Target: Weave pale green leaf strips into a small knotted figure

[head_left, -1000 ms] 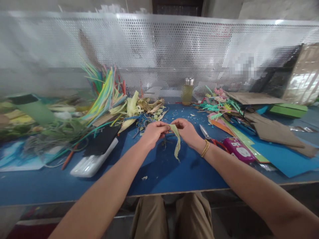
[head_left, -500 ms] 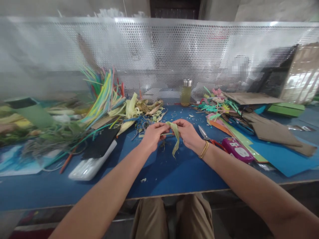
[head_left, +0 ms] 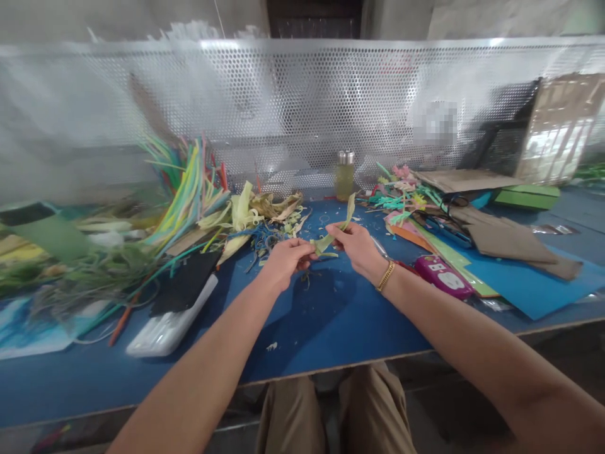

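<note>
A pale green strip of corn husk (head_left: 324,243) stretches between my hands above the blue table. My left hand (head_left: 287,260) pinches its left end. My right hand (head_left: 353,247), below a gold bracelet (head_left: 386,276), grips it further along, and a free tip rises above the fingers. A thin green piece sticks out beneath the strip between the hands; whether it is part of the same husk I cannot tell. Scissors (head_left: 379,246) lie beside my right hand, largely hidden by it. Beyond my left hand is a heap of dried husks (head_left: 243,208) with blue scraps.
A bottle of yellowish liquid (head_left: 345,176) stands by the perforated metal panel (head_left: 321,107). Colourful pipe cleaners (head_left: 182,195), a black phone-like slab (head_left: 184,284) and a white case (head_left: 172,325) are left. A purple case (head_left: 442,276), blue paper (head_left: 524,284) and cardboard (head_left: 505,236) lie right.
The husk strip hung down between my hands; now it is drawn across, with its free tip pointing up past my right hand. My right hand covers more of the scissors. The view has shifted slightly.
</note>
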The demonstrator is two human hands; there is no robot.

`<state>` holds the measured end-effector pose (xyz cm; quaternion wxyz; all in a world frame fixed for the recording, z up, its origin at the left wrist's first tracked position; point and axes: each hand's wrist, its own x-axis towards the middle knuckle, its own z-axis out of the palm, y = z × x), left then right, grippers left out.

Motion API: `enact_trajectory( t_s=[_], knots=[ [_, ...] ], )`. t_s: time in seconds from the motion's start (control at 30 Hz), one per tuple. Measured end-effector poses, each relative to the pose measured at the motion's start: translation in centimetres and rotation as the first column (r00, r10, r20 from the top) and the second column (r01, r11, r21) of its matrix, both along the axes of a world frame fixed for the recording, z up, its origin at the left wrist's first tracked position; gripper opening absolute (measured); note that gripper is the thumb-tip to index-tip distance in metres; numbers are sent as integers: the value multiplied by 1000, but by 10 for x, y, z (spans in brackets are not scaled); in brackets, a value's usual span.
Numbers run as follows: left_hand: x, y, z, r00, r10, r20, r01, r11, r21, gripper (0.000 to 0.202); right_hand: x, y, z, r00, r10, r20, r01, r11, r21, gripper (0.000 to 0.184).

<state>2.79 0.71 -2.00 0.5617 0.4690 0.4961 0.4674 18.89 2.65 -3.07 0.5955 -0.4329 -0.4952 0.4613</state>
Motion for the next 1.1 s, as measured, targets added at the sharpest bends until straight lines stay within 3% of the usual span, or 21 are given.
enact_trajectory(
  t_s=[0.1, 0.17, 0.23, 0.27, 0.3, 0.37, 0.43, 0.47, 0.5, 0.57, 0.7, 0.8, 0.87, 0.93, 1.0, 1.1],
  knots=[
    [-1, 2, -1, 1000, 10, -18, -10, 1000, 9, 21, 7, 4, 3, 996, 28, 88, -23, 998, -56, 30],
    [-2, 4, -3, 999, 29, -46, -29, 999, 13, 20, 16, 4, 10, 961, 157, 226, -127, 981, -144, 29],
    [-3, 6, -5, 997, 47, -66, -46, 999, 10, 20, 32, -1, 21, 856, 287, 430, -205, 952, -227, 33],
    [-3, 7, -5, 996, 49, -70, -49, 999, 10, 20, 43, -6, 26, 784, 268, 560, -167, 960, -227, 37],
    [-4, 7, -6, 996, 49, -74, -49, 999, 10, 20, 55, -14, 31, 678, 198, 708, -110, 980, -168, 37],
    [-4, 7, -6, 995, 44, -88, -44, 999, 9, 19, 76, -37, 35, 321, -2, 947, -4, 1000, 4, 30],
    [-3, 5, -5, 994, 35, -106, -36, 999, -1, 19, 90, -66, 30, -48, -108, 993, 132, 985, 114, 23],
    [-3, 5, -4, 993, 31, -113, -31, 999, -6, 19, 93, -80, 26, -171, -97, 981, 183, 975, 128, 25],
    [-2, 4, -4, 993, 26, -119, -27, 1000, -8, 20, 93, -93, 21, -239, -72, 968, 212, 969, 124, 27],
    [0, 2, -2, 992, 20, -128, -21, 1000, -2, 21, 88, -111, 12, -279, -73, 958, 221, 965, 138, 27],
    [-1, 1, -1, 991, 32, -130, -31, 999, 10, 23, 79, -112, 13, -258, -39, 965, 210, 973, 95, 26],
    [-5, 1, 2, 993, 39, -110, -40, 999, -2, 26, 93, -97, 22, -155, 31, 988, 239, 971, 7, 32],
    [-6, -1, 5, 997, 39, -70, -40, 999, -10, 28, 110, -90, 25, 26, 67, 997, 231, 970, -71, 40],
    [-7, -4, 9, 1000, 31, -5, -31, 999, -21, 29, 126, -89, 22, 306, 80, 949, 207, 967, -148, 45],
    [-6, -7, 13, 998, 17, 66, -15, 999, -38, 29, 134, -95, 18, 594, 116, 796, 109, 969, -222, 44],
    [-5, -12, 18, 984, 10, 176, -1, 999, -47, 25, 132, -115, 12, 813, 148, 563, 1, 967, -255, 47]
  ],
)
